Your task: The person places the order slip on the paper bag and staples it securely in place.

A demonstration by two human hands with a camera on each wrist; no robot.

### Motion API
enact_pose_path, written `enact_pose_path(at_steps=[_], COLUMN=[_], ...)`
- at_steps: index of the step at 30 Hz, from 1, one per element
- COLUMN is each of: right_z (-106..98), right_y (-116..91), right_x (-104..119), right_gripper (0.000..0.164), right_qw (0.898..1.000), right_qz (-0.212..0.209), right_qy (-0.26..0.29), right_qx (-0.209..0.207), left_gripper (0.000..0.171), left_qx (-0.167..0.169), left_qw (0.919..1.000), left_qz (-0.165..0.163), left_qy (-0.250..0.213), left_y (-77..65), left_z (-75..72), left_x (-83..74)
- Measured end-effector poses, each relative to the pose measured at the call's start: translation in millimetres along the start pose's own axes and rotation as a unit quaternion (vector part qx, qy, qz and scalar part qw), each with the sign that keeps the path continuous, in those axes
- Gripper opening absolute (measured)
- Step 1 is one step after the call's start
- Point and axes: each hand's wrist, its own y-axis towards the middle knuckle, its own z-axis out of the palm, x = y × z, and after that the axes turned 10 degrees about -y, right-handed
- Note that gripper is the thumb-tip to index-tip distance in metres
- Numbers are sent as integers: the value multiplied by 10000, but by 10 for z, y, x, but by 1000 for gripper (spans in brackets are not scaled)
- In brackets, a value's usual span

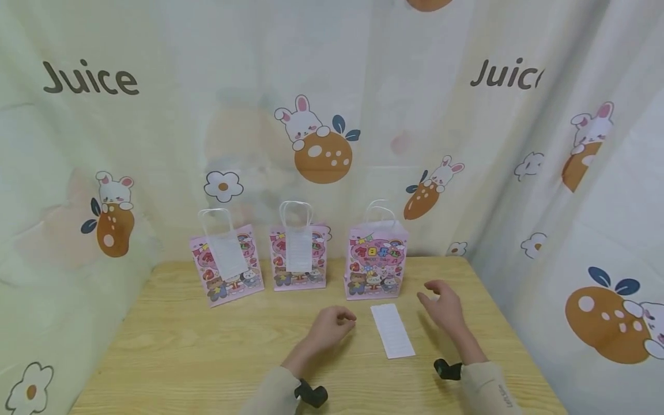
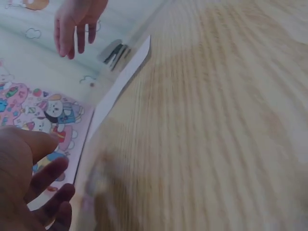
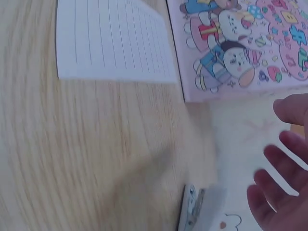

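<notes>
Fingers loosely bent, my left hand [image 1: 331, 327] hovers over the table left of a white lined paper slip [image 1: 392, 331] and holds nothing. On the slip's other side my right hand [image 1: 445, 308], also holding nothing, has its thumb and fingers spread apart. Just behind the slip stands a pink cartoon paper gift bag [image 1: 376, 268] with white handles. The right wrist view shows the slip's ruled lines up close, and a small stapler [image 3: 191, 209] on the table near the right hand. That stapler [image 2: 114, 54] also shows beyond the slip in the left wrist view.
Two more pink gift bags stand to the left, the middle one [image 1: 280, 276] and the leftmost [image 1: 254, 279], each with a white slip hanging down its front from the handles. A printed curtain [image 1: 249, 75] surrounds the wooden table [image 1: 207, 357] at the back and sides.
</notes>
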Motion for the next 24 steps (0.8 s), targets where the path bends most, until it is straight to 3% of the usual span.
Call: enact_pose_path(at_steps=[5, 10, 14, 18, 24], right_z=[135, 215, 256, 273, 268], right_y=[-65, -183, -299, -367, -380], right_x=[64, 121, 153, 141, 197], right_gripper=[27, 22, 18, 17, 20], right_qw=[9990, 9972, 9961, 9951, 9906], right_qz=[206, 313, 359, 491, 576], right_qy=[382, 681, 803, 853, 1234], right_qx=[105, 74, 35, 65, 155], left_gripper=[13, 10, 14, 22, 32], left_qx=[-102, -437, -793, -967, -1035], left_qw=[9999, 9989, 9937, 9819, 9704], left_qz=[-77, -65, 185, 398, 161], left_qy=[-22, 162, 774, 1578, 2176], left_y=[140, 252, 305, 357, 415], left_z=[78, 239, 395, 534, 623], left_x=[-8, 29, 57, 44, 62])
